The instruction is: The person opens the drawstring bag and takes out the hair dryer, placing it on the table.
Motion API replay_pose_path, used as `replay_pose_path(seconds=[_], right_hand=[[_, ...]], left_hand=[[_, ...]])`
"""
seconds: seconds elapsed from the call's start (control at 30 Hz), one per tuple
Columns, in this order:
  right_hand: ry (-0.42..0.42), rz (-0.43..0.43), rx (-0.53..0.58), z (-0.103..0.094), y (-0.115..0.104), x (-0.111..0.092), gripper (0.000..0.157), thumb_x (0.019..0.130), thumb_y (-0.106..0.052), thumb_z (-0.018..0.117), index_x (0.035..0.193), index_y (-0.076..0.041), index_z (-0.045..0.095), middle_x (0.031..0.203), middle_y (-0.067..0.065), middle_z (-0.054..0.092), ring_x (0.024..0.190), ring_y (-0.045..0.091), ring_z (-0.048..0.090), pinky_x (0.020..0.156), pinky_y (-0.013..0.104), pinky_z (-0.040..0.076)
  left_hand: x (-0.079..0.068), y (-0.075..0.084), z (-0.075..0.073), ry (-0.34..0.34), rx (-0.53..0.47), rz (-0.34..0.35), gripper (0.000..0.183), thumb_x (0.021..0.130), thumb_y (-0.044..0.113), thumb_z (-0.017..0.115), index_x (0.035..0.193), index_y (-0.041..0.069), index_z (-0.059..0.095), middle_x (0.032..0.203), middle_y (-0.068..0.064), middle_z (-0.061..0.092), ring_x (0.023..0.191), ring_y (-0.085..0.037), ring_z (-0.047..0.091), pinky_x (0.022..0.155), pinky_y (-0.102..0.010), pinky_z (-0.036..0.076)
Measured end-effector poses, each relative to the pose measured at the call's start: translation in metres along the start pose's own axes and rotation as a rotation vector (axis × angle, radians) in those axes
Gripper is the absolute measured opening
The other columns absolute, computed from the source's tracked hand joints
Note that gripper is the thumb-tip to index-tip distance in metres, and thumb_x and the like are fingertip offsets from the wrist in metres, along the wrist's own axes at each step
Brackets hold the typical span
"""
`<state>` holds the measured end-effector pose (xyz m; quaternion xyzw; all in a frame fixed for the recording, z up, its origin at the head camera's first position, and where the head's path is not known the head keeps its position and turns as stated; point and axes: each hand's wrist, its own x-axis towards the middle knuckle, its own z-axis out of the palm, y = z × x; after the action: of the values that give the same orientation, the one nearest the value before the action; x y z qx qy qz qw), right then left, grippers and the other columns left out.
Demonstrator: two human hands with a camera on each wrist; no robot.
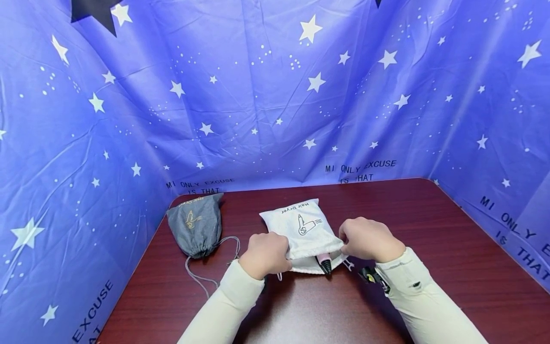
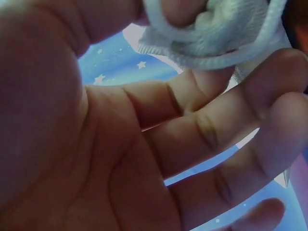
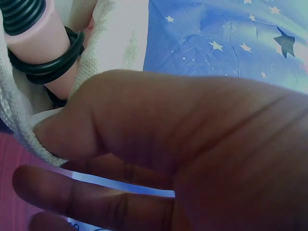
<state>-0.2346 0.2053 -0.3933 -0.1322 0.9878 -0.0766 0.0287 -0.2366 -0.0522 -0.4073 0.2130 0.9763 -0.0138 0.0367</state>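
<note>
Your two hands hold the white bag by opposite sides of its mouth, which gapes towards you between them, over the middle of the dark red table. With your left hand you pinch gathered cloth at the left side between thumb and forefinger; the left wrist view shows the other fingers loosely extended, apart from the thumb, and a loop of white drawstring hanging over them. With your right hand you pinch the right side of the rim, thumb on the inner face, while the lower fingers reach out loosely beneath. Inside the opening, nearer your right hand, lies a pink handle with a black cord looped around it; its black ringed end pokes past the rim towards you, and the rest is hidden in the cloth. Whether the underside of the bag touches the table you cannot tell from here. Its upper face carries a black dryer drawing and the words "Hair Dryer", upside down from your side. To the left, well apart from it, a grey bag lies near the table's far left corner, its gathered mouth towards you and its grey drawstring trailing near your left sleeve.
</note>
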Motion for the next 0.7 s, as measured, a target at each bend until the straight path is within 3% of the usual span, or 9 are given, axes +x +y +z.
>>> replay_pose_path(seconds=[0.43, 0.57, 0.7], right_hand=[[-0.005, -0.019, 0.021, 0.001, -0.003, 0.000, 0.018, 0.069, -0.025, 0.081, 0.068, -0.026, 0.063, 0.069, -0.006, 0.058, 0.064, 0.017, 0.052, 0.052, 0.040, 0.039], [-0.007, -0.021, 0.019, 0.000, -0.006, -0.003, 0.019, 0.071, -0.026, 0.082, 0.070, -0.025, 0.063, 0.071, -0.005, 0.058, 0.065, 0.017, 0.051, 0.053, 0.040, 0.039], [0.006, -0.032, 0.015, -0.004, -0.010, -0.006, 0.022, 0.072, -0.027, 0.081, 0.070, -0.024, 0.060, 0.069, -0.005, 0.054, 0.064, 0.016, 0.049, 0.054, 0.037, 0.037]], left_hand=[[-0.001, 0.001, 0.006, -0.057, 0.001, 0.047, 0.034, 0.077, 0.037, 0.080, 0.060, 0.023, 0.054, 0.068, 0.006, 0.057, 0.061, -0.016, 0.056, 0.064, -0.044, 0.050], [-0.003, 0.001, 0.005, -0.075, -0.008, 0.056, 0.032, 0.072, 0.037, 0.085, 0.061, 0.023, 0.057, 0.069, 0.007, 0.059, 0.062, -0.016, 0.056, 0.063, -0.043, 0.051], [-0.006, 0.000, 0.001, -0.119, -0.042, 0.070, 0.038, 0.065, 0.046, 0.092, 0.061, 0.025, 0.060, 0.067, 0.009, 0.059, 0.063, -0.015, 0.056, 0.061, -0.041, 0.050]])
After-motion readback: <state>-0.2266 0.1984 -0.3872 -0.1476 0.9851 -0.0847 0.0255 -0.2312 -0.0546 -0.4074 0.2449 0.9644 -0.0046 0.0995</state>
